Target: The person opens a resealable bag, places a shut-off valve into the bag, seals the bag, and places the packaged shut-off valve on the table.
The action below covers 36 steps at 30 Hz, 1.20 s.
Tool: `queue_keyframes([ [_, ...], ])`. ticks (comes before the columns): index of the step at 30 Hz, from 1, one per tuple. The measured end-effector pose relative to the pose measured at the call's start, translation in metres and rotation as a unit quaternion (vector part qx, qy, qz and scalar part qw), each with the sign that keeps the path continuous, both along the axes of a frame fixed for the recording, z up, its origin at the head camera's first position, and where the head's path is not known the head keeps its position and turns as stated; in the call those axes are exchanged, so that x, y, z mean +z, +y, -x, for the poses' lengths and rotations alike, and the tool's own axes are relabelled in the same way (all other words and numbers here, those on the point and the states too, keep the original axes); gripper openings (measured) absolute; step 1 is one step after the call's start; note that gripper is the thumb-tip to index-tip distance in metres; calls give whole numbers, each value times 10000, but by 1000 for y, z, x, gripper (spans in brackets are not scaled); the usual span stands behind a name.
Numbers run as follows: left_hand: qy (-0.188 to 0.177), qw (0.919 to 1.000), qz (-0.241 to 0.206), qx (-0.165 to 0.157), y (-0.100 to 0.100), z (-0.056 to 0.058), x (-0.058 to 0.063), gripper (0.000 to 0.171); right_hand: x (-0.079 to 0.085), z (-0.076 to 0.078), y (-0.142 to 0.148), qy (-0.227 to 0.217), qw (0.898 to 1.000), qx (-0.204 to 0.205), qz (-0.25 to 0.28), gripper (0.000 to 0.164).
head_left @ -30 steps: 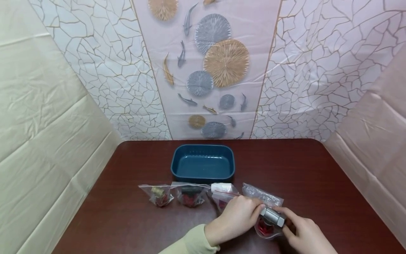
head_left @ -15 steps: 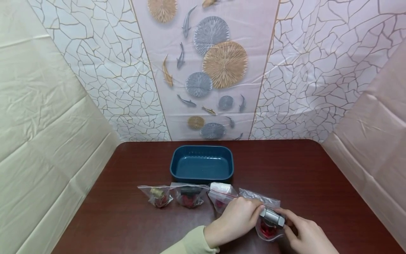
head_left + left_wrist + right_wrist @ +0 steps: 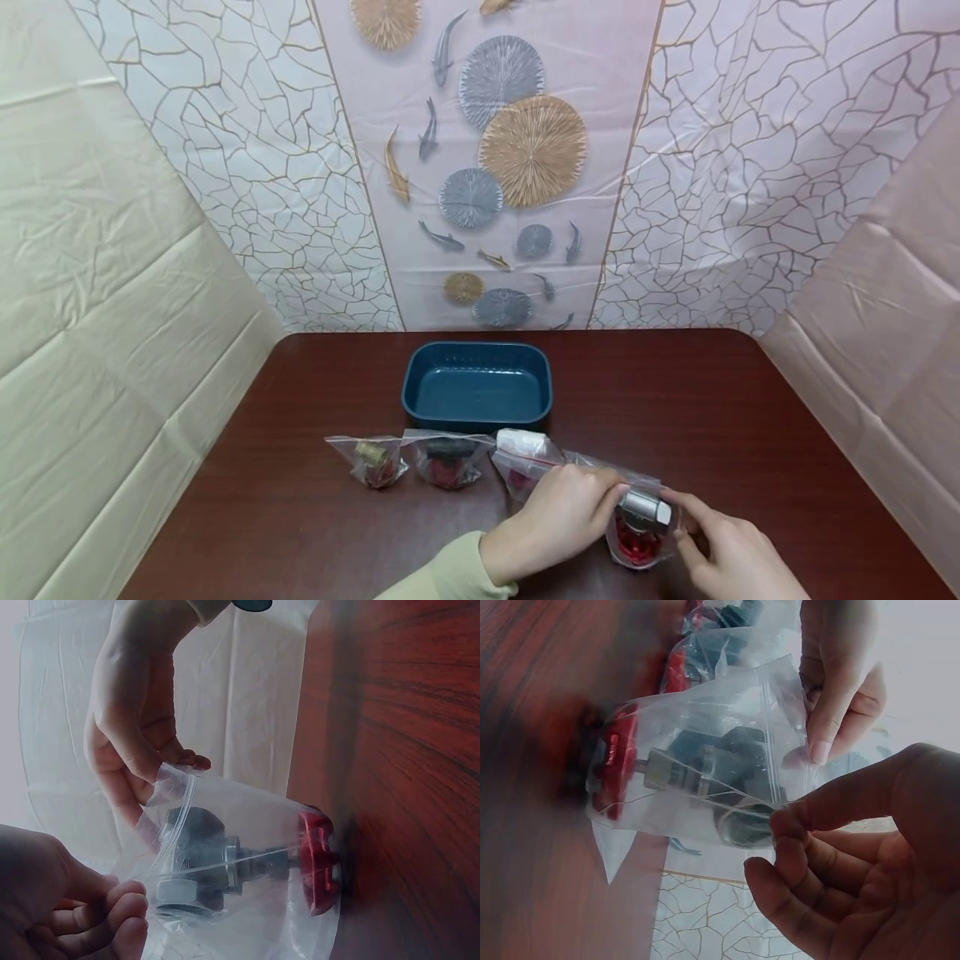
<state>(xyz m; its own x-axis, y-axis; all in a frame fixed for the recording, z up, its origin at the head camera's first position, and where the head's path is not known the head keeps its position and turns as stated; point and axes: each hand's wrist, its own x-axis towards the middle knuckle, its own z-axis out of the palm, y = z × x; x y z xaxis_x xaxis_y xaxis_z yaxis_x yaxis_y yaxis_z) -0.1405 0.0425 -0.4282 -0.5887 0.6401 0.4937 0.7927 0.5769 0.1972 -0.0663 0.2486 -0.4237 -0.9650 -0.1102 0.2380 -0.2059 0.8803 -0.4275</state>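
A grey metal valve (image 3: 199,859) with a red handwheel (image 3: 319,862) stands wheel-down inside a clear zip bag (image 3: 697,697), close over the table. My left hand (image 3: 558,517) pinches one side of the bag's top edge between thumb and fingers. My right hand (image 3: 723,542) pinches the opposite side near the zip strip, thumb against forefinger, as the right wrist view shows. The valve body lies just below the bag's mouth, between both hands. In the head view the left hand hides part of the bag.
Left of my hands, clear bags stand in a row: one with a brass-coloured part (image 3: 371,454), one with a black part (image 3: 448,451), one with a white part (image 3: 522,442), each with red below. Behind them sits a blue tray (image 3: 477,423) on the dark red table (image 3: 300,533).
The bag's far edge has come up along the valve, and more of the red handwheel shows. My right fingers have moved from the valve's end to the bag's edge. The left hand stays put.
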Motion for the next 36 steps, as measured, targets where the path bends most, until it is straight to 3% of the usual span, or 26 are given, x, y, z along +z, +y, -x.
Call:
queue_keyframes([
  [12, 99, 9994, -242, -223, 1, -2, 0, 21, -2, -2, 0, 372, 9992, -22, 110, 44],
  [17, 133, 9992, -241, -283, 1, -3, 2, 19, 1, -3, 1, 63, 9999, -68, 88, 42],
  [28, 156, 9988, -163, -428, 2, -5, 4, 19, 10, -2, 3, -1131, 9934, -204, -63, 42],
  [36, 232, 9985, -185, -466, 2, -5, 5, 20, 11, -3, 2, -958, 9950, -250, -122, 35],
])
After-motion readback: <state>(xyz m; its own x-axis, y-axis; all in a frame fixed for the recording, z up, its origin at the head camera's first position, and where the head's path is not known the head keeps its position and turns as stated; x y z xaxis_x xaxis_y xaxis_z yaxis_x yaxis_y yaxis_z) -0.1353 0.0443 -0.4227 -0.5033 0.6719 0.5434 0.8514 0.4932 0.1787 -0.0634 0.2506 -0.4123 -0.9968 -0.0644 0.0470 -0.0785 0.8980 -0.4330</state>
